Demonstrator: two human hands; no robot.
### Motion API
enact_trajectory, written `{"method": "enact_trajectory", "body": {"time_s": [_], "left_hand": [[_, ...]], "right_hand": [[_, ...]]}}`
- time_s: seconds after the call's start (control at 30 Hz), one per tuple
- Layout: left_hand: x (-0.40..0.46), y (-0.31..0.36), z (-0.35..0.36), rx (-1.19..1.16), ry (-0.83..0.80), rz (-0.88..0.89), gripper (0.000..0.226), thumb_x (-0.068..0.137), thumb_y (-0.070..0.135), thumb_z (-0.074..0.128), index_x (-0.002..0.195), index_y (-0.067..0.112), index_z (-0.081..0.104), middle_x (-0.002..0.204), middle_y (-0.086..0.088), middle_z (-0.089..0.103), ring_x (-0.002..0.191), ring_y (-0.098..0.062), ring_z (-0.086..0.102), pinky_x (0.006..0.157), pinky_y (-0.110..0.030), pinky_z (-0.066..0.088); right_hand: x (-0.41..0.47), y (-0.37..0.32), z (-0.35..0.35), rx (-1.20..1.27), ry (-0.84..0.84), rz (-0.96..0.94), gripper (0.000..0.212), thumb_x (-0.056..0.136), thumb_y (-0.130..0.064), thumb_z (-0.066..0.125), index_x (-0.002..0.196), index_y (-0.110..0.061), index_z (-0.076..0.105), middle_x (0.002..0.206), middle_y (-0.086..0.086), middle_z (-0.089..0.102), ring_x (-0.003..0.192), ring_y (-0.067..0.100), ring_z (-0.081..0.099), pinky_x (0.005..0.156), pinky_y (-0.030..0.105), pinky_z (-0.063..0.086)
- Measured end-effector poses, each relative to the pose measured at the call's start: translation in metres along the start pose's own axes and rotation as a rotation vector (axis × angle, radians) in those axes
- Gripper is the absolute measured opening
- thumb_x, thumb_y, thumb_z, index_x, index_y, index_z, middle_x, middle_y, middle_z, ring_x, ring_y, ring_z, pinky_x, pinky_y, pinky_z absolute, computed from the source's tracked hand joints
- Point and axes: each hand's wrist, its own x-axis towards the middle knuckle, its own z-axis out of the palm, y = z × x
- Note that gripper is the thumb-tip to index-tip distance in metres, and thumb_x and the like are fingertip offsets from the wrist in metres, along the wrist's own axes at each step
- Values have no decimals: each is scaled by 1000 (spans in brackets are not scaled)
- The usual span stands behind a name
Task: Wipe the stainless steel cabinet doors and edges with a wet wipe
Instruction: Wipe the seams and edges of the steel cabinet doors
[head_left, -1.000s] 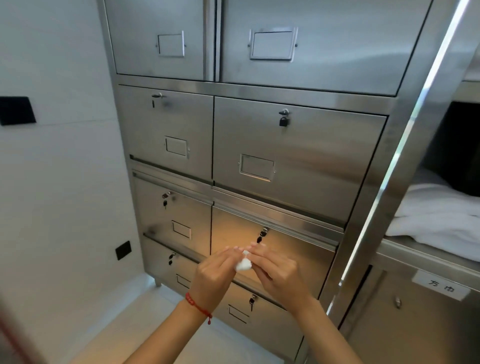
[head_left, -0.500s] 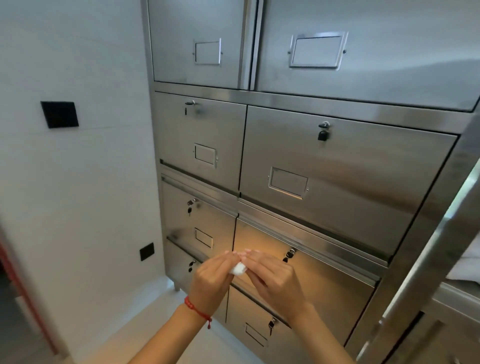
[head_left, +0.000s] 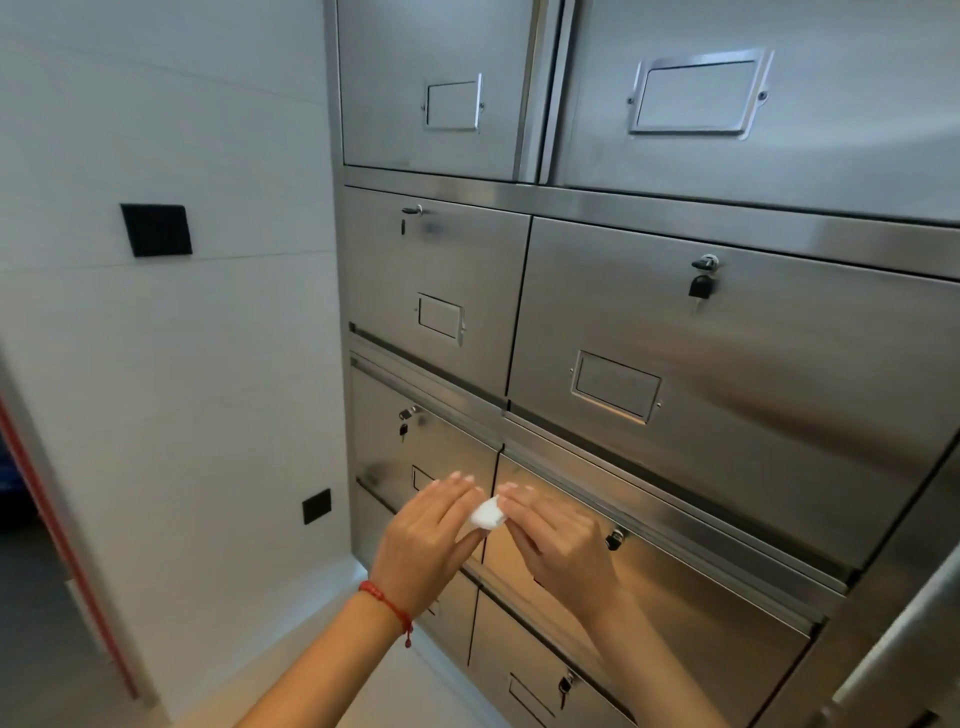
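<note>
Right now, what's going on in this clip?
A person stands at a stainless steel cabinet, holding a small bunched white wipe between the left hand and the right hand. Both pinch it in front of the lower doors. The wipe is not touching the steel, so wiping has not started here.

A square black wall plate (head_left: 156, 229) sits at ten o'clock on the white tiled wall (head_left: 208, 364); a smaller black socket (head_left: 317, 505) at eight o'clock.

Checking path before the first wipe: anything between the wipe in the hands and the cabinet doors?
Nothing visible. Both hands, left and right, hold the balled wet wipe in open air just before the lower cabinet doors. Keys hang from several locks on the door faces.
</note>
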Motion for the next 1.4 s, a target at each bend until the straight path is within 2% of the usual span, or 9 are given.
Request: {"method": "enact_trajectory", "body": {"time_s": [0.3,0.4,0.53,0.63,1.07,1.13,1.2,1.3,1.4], "left_hand": [[21,-51,7,7,-321,-104,62,98,46,19,112,9,66,116,-11,65,111,-25,60,95,-47,41],[29,-76,11,-8,-423,-112,51,94,45,33,114,11,65,115,-8,66,110,-24,61,95,-42,41],[36,-120,21,-49,-561,-155,52,97,47,32,141,21,36,148,-1,36,139,-15,27,112,-29,7],[38,-150,28,-18,-598,-151,54,97,51,23,145,25,26,152,4,26,141,-10,16,113,-26,1],[68,-198,53,-121,-614,-72,51,98,50,24,141,25,36,148,5,34,139,-8,21,113,-27,8],[77,-199,61,-135,-604,-60,51,98,50,25,141,25,37,148,5,35,138,-9,22,113,-27,9],[86,-198,70,-152,-587,-51,50,98,49,26,141,25,36,147,5,35,138,-8,23,113,-27,9],[100,-198,79,-178,-562,-59,50,98,48,27,142,24,35,148,5,34,138,-8,22,113,-26,7],[118,-203,86,-194,-532,-60,51,97,49,27,141,25,35,148,5,34,138,-9,22,113,-25,7]], "right_hand": [[24,17,34,-106,-24,37,22,76,-8,70,98,-2,72,99,9,72,93,17,69,82,27,56],[37,20,53,-142,-42,79,30,70,-5,79,99,-3,72,100,9,72,93,17,69,83,27,55],[57,21,79,-199,-36,105,34,67,-3,81,100,-3,72,101,10,72,94,19,69,83,29,54],[70,17,95,-255,-18,132,34,65,-2,82,98,-2,72,99,11,72,92,20,70,84,29,53],[105,25,128,-369,22,178,23,71,-2,76,94,0,73,96,13,72,91,22,70,81,31,56],[108,35,126,-395,39,168,15,85,-8,64,94,0,73,97,13,72,92,22,70,82,31,55],[111,46,123,-414,36,163,27,95,-15,49,95,0,72,98,13,72,94,22,69,82,31,56],[120,63,118,-439,38,148,15,85,-8,64,94,1,73,98,13,72,93,22,69,82,31,56],[132,81,116,-441,64,140,22,72,-3,73,94,1,73,98,13,72,92,23,70,83,31,54]]}}
